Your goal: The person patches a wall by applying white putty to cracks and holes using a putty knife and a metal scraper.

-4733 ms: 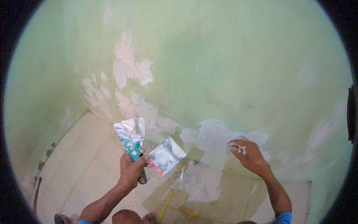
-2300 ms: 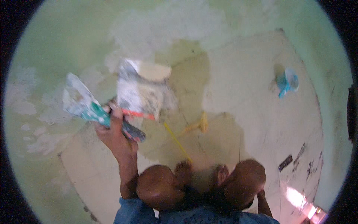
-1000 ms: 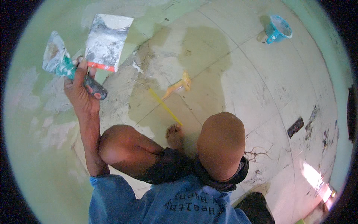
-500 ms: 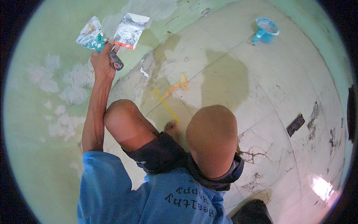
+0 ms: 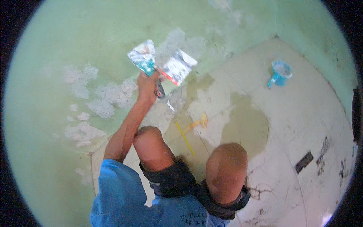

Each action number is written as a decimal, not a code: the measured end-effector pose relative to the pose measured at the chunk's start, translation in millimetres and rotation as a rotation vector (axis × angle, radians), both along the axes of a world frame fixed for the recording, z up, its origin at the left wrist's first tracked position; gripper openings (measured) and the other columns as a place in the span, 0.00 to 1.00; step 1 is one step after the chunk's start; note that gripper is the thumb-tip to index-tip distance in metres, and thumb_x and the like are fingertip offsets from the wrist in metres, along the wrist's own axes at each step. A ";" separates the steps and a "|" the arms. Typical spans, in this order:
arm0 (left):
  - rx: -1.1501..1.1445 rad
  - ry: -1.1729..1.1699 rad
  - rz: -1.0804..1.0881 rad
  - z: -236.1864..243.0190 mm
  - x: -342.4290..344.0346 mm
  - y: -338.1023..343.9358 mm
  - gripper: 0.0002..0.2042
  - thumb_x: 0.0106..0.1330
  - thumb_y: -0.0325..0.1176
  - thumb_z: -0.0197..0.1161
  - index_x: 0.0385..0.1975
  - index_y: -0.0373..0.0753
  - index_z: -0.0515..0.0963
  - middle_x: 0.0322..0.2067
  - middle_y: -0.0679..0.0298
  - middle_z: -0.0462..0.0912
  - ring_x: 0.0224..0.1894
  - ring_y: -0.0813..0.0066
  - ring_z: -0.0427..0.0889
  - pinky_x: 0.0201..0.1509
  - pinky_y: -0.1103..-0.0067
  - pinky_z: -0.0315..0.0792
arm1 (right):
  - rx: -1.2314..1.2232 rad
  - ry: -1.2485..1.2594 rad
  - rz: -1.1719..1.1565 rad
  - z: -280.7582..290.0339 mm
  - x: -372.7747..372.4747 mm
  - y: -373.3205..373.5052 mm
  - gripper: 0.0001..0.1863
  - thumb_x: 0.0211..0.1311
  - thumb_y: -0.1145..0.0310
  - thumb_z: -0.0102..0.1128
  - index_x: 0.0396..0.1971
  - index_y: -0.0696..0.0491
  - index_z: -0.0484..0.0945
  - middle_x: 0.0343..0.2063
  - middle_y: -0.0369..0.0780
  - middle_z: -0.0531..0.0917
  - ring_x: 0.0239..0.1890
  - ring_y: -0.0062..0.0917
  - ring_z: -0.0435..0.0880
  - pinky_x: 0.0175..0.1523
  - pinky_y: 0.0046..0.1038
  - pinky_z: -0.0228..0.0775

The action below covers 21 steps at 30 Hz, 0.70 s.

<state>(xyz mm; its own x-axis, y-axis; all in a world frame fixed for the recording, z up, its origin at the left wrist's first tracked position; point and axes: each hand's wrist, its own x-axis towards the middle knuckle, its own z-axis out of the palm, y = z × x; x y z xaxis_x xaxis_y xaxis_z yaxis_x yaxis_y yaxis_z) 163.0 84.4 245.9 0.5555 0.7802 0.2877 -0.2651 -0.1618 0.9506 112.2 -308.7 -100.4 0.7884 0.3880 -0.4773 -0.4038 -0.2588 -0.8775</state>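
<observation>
My left hand [image 5: 147, 87] is closed around two putty knives at once, in front of the green wall. One putty knife [image 5: 142, 53] has a green grip and a flared metal blade smeared with white and a tan lump. Beside it, the wider putty knife [image 5: 179, 67] has a rectangular blade with a red band at its base and a dark handle [image 5: 159, 90] that sticks out below my fingers. Whitish paste coats much of its blade. Both blades point away from me. My right hand is out of the picture.
Grey-white filler patches [image 5: 115, 94] mark the green wall [image 5: 94, 34]. On the tiled floor [image 5: 242, 79] stand or lie a light-blue dipper [image 5: 281, 73], a yellow strip [image 5: 185, 139], an orange-yellow scrap [image 5: 198, 123] and a dark flat piece [image 5: 304, 162]. My bent knees are below.
The view has swung up and left, so more wall shows and the floor things sit lower. My left hand keeps both putty knives and appears farther right.
</observation>
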 end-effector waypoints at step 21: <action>-0.167 0.052 0.097 29.2 -25.5 -19.3 0.11 0.59 0.24 0.62 0.39 0.36 0.71 0.32 0.66 0.76 0.32 0.79 0.76 0.36 0.78 0.72 | -0.333 0.007 -0.249 61.2 147.9 -164.2 0.31 0.61 0.63 0.58 0.62 0.57 0.62 0.56 0.46 0.70 0.53 0.36 0.71 0.57 0.37 0.64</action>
